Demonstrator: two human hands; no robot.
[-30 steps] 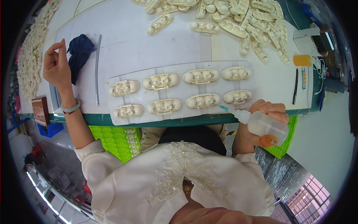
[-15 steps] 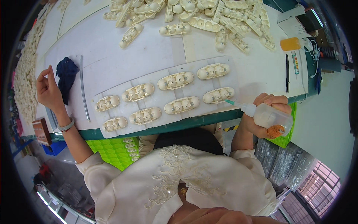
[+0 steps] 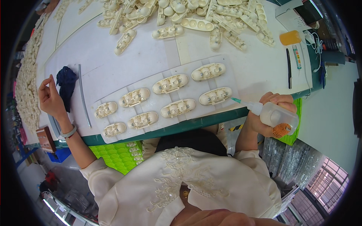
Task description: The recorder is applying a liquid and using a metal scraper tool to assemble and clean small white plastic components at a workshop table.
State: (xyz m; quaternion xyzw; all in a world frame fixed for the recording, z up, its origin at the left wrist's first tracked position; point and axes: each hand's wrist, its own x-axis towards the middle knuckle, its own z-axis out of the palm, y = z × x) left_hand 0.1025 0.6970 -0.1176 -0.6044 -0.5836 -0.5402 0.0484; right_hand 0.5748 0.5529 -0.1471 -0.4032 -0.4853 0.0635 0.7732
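My right hand [image 3: 266, 116] is wrapped round a translucent squeeze bottle [image 3: 277, 116] with a green needle tip. An orange patch shows near its base. The tip points left, by the right end of the nearest cream oval plastic part [image 3: 215, 96]; whether it touches I cannot tell. Several such parts, each with rounded domes inside, lie in two rows on a pale board [image 3: 158, 130] at the table's near edge. Far to the left, my left hand [image 3: 51, 98] is raised with loosely bent fingers, nothing visible in it, beside a dark blue cloth [image 3: 66, 86].
A heap of similar cream parts [image 3: 188, 9] covers the far side; another pile [image 3: 28, 71] runs along the left. A grey rod [image 3: 83, 98] lies beside the cloth. At right are a black stick [image 3: 289, 67], an orange bottle [image 3: 290, 38] and a white cable. Green trays [image 3: 113, 155] sit below the table.
The view has shifted slightly, so the board and its parts sit a little further left. The needle tip has drawn back from the nearest right part. Both hands keep about the same pose.
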